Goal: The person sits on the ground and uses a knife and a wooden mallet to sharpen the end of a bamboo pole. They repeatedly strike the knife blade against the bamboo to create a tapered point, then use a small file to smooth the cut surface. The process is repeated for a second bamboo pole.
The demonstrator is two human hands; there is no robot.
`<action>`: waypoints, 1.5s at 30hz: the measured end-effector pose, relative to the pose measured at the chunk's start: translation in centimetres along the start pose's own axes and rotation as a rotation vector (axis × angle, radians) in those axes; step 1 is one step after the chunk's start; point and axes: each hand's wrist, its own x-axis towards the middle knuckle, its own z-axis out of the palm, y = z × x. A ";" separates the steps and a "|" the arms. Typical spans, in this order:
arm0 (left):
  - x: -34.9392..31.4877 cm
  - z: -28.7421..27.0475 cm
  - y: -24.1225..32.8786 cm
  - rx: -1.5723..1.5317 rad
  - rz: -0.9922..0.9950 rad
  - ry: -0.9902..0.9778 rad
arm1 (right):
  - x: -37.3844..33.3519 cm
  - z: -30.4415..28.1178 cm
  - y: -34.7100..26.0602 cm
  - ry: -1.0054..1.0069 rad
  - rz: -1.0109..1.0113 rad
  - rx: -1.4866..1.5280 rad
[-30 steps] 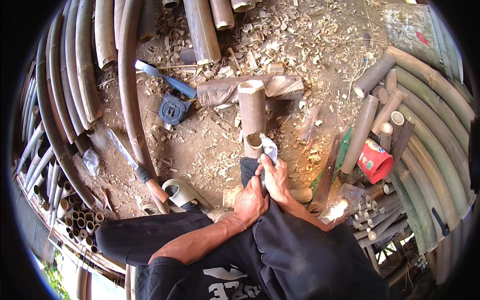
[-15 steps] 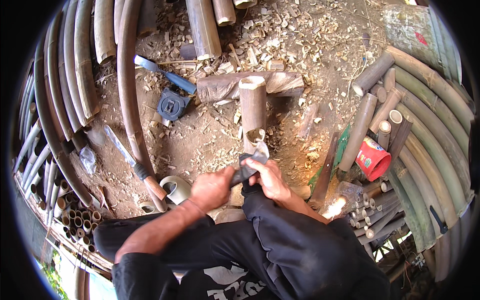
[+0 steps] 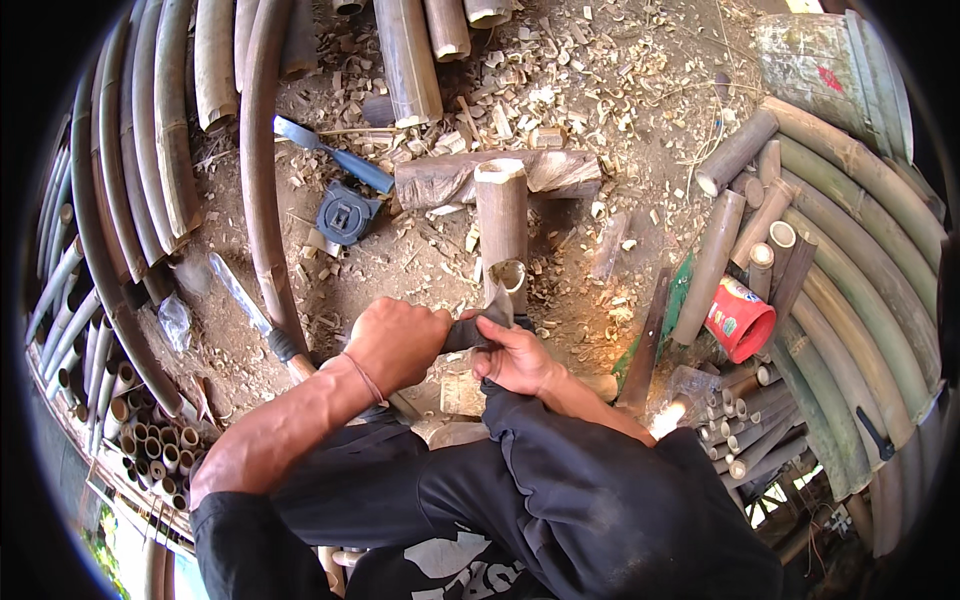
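My left hand [image 3: 398, 342] is closed round the dark wrapped grip of a knife [image 3: 467, 334]. Thumb and fingers of my right hand [image 3: 520, 358] close on the same knife from the other side, close to its metal blade. The blade points away from me, at the notched near end of a bamboo tube [image 3: 502, 220]. Whether the edge touches the bamboo, I cannot tell. The far part of this tube rests on a rough wooden log [image 3: 440, 180], and its near end is partly hidden behind my hands.
Wood chips cover the dirt floor. Left of the log lie a blue-handled chisel [image 3: 350, 168], a tape measure [image 3: 347, 213] and a long knife [image 3: 240, 292]. A red container [image 3: 741, 322] lies among bamboo pieces at right. Long bamboo poles [image 3: 172, 130] line both sides.
My left hand has moved up and slightly left, its forearm lifted with it. The knife blade has turned and shifted left. My right hand has slid slightly left and down.
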 end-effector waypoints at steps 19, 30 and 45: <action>2.8 13.4 8.1 -1.167 -0.358 0.432 | -1.0 2.7 -0.6 0.515 -0.203 -1.197; 4.2 -8.6 3.1 0.118 -0.124 0.002 | 0.6 3.3 -2.7 -0.114 -0.355 0.256; 1.0 -3.9 5.7 -0.292 -0.128 -0.217 | -3.7 3.1 -1.7 -0.053 -0.133 -0.132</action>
